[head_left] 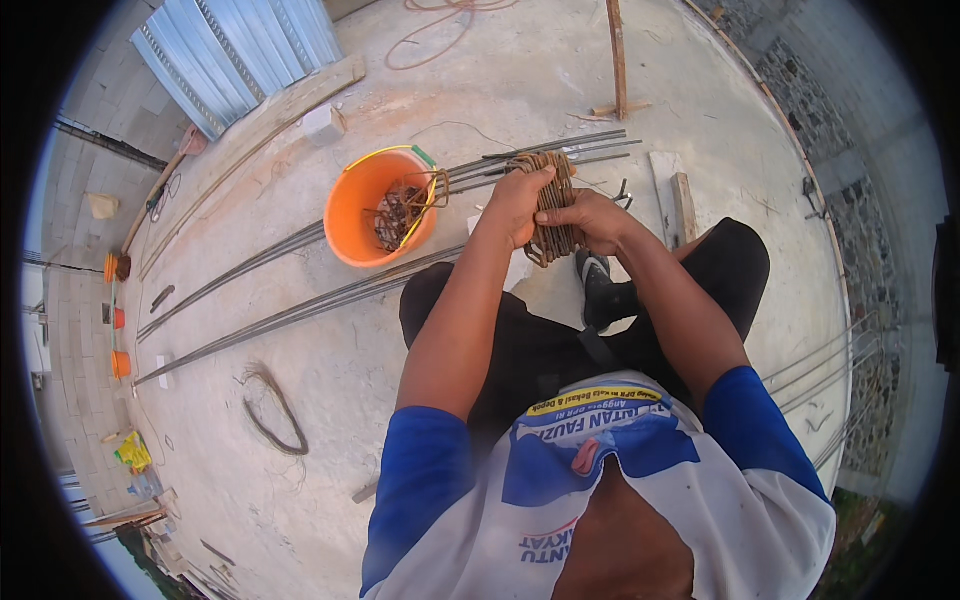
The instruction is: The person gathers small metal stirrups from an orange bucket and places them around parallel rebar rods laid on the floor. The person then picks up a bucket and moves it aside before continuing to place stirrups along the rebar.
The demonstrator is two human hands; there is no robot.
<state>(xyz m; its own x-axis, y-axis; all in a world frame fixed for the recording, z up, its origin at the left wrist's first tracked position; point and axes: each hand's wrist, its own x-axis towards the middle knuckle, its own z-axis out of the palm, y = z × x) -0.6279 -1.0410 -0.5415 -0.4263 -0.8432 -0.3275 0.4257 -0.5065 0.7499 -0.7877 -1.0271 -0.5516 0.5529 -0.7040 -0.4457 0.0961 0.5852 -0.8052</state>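
Note:
A bundle of rusty steel stirrups [553, 244], bent rods stacked closely together, is held up in front of my knees. My left hand [514, 206] grips its left side, with the thumb pointing up along it. From the right, my right hand [592, 218] is closed around the bundle, its thumb lying across the front. The fingers behind the stirrups are partly hidden. Just left of my hands stands an orange bucket [352, 215] with a yellow rim. Inside it lie small rusty metal pieces [392, 228], and a bent stirrup [440, 188] leans at its right edge.
Long steel bars [270, 325] lie on the concrete floor, running past the bucket. A coil of thin wire [275, 412] rests to the left. Corrugated metal sheets [235, 55] and a white block [323, 126] are at the far left. Wooden pieces [684, 205] lie beyond my right knee.

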